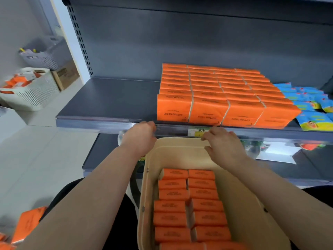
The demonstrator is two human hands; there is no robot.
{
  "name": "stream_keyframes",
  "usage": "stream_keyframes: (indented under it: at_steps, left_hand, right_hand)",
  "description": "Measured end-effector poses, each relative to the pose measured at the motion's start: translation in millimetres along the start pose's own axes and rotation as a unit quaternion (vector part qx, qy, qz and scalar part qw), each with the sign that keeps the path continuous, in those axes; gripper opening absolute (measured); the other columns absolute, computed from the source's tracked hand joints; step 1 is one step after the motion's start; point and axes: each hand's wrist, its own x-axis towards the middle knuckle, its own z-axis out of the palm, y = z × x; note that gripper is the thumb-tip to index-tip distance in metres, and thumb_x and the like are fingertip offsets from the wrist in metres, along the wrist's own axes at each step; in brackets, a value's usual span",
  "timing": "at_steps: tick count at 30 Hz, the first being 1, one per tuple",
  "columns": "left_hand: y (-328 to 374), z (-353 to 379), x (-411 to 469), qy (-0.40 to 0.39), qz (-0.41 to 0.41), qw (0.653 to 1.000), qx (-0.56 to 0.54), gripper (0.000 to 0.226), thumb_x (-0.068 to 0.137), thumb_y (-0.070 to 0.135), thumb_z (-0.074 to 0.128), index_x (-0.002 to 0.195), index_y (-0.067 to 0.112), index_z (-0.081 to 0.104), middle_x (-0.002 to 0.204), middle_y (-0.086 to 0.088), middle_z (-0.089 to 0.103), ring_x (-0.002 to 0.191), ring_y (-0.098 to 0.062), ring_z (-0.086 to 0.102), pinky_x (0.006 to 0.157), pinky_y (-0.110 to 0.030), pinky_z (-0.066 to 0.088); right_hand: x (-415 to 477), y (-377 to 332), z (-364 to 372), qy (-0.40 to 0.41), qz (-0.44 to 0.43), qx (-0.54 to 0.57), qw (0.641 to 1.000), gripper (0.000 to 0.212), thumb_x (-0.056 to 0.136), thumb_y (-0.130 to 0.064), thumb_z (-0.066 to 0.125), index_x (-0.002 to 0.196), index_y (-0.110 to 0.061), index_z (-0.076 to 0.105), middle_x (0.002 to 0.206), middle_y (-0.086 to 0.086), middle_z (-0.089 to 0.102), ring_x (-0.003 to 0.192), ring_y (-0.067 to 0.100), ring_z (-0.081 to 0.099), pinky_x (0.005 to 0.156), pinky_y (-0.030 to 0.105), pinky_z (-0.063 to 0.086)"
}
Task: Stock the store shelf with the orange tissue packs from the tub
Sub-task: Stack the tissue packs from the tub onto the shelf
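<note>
A beige tub [239, 192] sits in front of me, holding two rows of orange tissue packs [189, 204]. On the dark grey shelf [108, 100] stand several rows of the same orange packs [216, 98], filling its right half. My left hand [139, 137] hovers just below the shelf's front edge, left of the tub, fingers curled and holding nothing. My right hand [223, 144] is over the tub's far rim with fingers spread, empty.
Blue and yellow packets [311, 107] lie right of the orange packs. A white slatted basket [28, 91] with orange items stands on the floor at left, a grey basket [43, 55] and a cardboard box [65, 74] behind it. Loose orange packs [27, 224] lie at lower left. A lower shelf [288, 163] holds bottles.
</note>
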Motion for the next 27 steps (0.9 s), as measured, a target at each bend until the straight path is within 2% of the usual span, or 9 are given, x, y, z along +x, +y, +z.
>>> stream_keyframes:
  at_steps: [4,6,8,10,12,15,17,24,27]
  left_hand:
    - [7,13,-14,-0.093,-0.004,0.996,0.003,0.051,0.085,0.033,0.064,0.129,0.016,0.046,0.125,-0.007,0.057,0.111,-0.025,0.056,0.091,-0.037,0.047]
    - [6,19,-24,-0.132,-0.018,0.991,-0.009,0.065,0.082,0.036,0.067,0.136,0.014,0.038,0.128,-0.009,0.054,0.112,-0.026,0.056,0.093,-0.037,0.046]
    - [3,24,-35,-0.164,-0.030,0.986,-0.024,0.076,0.080,0.038,0.069,0.142,0.014,0.030,0.134,-0.010,0.050,0.117,-0.028,0.053,0.097,-0.040,0.046]
    - [2,28,-50,-0.190,-0.037,0.981,-0.027,0.084,0.081,0.036,0.069,0.147,0.014,0.021,0.140,-0.011,0.042,0.126,-0.029,0.045,0.102,-0.042,0.041]
    - [5,34,-64,-0.203,-0.034,0.979,-0.009,0.081,0.083,0.029,0.066,0.147,0.016,0.017,0.136,-0.011,0.043,0.122,-0.029,0.045,0.099,-0.041,0.041]
    - [8,39,-80,-0.188,-0.020,0.980,0.054,0.073,0.084,0.016,0.055,0.146,0.018,0.015,0.125,-0.012,0.050,0.114,-0.029,0.047,0.086,-0.039,0.044]
    - [7,39,-84,-0.166,-0.026,0.984,0.053,0.070,0.083,0.012,0.050,0.145,0.019,0.016,0.117,-0.011,0.054,0.108,-0.028,0.050,0.077,-0.039,0.044]
    - [-25,29,-99,-0.137,-0.117,0.979,0.097,0.074,0.079,0.006,0.047,0.144,0.024,0.015,0.113,-0.007,0.050,0.110,-0.028,0.047,0.078,-0.040,0.046]
    - [-53,22,-105,-0.136,-0.139,0.974,0.119,0.074,0.078,0.004,0.046,0.144,0.022,0.019,0.112,-0.008,0.050,0.111,-0.029,0.047,0.083,-0.041,0.047]
  right_hand:
    - [-65,23,23,-0.151,0.062,-0.021,0.986,0.034,0.094,-0.029,0.044,0.127,-0.032,0.051,0.130,-0.005,0.048,0.124,0.018,0.041,0.102,0.040,0.031]
    - [-83,26,29,-0.192,0.085,-0.022,0.977,0.033,0.095,-0.029,0.042,0.126,-0.030,0.051,0.129,-0.003,0.048,0.126,0.020,0.040,0.109,0.051,0.022]
    - [-93,29,33,-0.216,0.120,-0.020,0.969,0.032,0.095,-0.024,0.042,0.125,-0.027,0.053,0.126,-0.001,0.050,0.124,0.022,0.042,0.107,0.059,0.021]
    - [-97,33,36,-0.210,0.132,-0.011,0.969,0.034,0.095,-0.019,0.039,0.125,-0.026,0.053,0.125,0.001,0.050,0.121,0.023,0.044,0.099,0.051,0.031]
    - [-99,33,38,-0.183,0.117,0.007,0.976,0.032,0.094,-0.020,0.038,0.121,-0.026,0.054,0.121,0.001,0.051,0.117,0.023,0.046,0.089,0.043,0.034]
    - [-99,29,39,-0.166,0.102,0.029,0.980,0.026,0.093,-0.022,0.039,0.113,-0.026,0.056,0.115,0.001,0.053,0.112,0.023,0.048,0.087,0.045,0.034]
    - [-97,24,41,-0.170,0.099,0.038,0.980,0.027,0.093,-0.021,0.039,0.112,-0.028,0.057,0.114,0.001,0.054,0.111,0.025,0.048,0.089,0.049,0.034]
    - [-78,-16,42,-0.177,0.041,0.056,0.982,0.023,0.091,-0.019,0.044,0.108,-0.028,0.057,0.111,0.000,0.056,0.109,0.024,0.049,0.086,0.049,0.037]
    - [-68,-40,43,-0.164,0.019,0.082,0.983,0.022,0.089,-0.017,0.046,0.105,-0.027,0.057,0.108,0.000,0.056,0.106,0.024,0.050,0.077,0.044,0.033]
